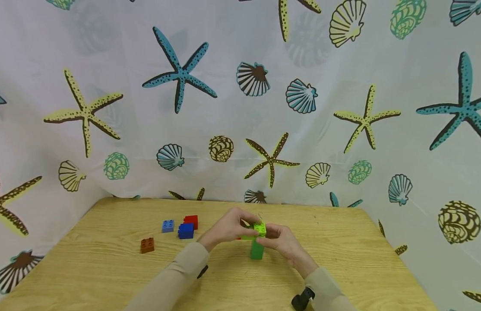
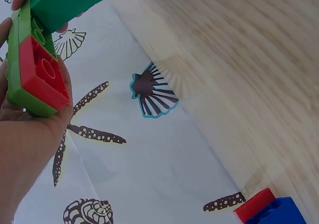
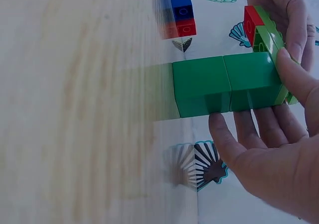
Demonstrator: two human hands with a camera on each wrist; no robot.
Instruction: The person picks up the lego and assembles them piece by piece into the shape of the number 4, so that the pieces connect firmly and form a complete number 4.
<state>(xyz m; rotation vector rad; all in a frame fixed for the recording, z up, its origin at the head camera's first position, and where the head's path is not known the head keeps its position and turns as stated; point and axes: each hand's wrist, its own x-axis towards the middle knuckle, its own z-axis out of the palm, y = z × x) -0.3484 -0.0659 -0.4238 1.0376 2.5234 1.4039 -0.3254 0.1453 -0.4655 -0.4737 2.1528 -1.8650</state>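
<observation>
- A person's left hand [image 1: 229, 226] pinches the lime-green bricks [image 1: 260, 229], its thumb and fingers closed narrowly about them.
- Those bricks sit across the top of two stacked dark green blocks [image 1: 257, 250] and overhang toward the left hand.
- The dark green pair stands upright on the wooden table [image 1: 337, 255], in front of the person, near the middle.
- The right hand [image 1: 281, 242] holds the upper part of this tower, thumb toward the lime-green layer and fingers along the side of the dark green.
- From the left wrist I can see a small red brick [image 2: 45, 72] fixed under the overhang, hollow side showing.
- Well off to the left lie the loose bricks: a light blue brick [image 1: 168, 226], studs up, and a brown brick [image 1: 147, 245] nearer the person.
- A dark blue brick [image 1: 185, 231] rests on its side, its studs pointing left; a second red brick [image 1: 191, 221] is just behind.
- A white cloth [image 1: 225, 26] printed with starfish and shells hangs behind the table.
</observation>
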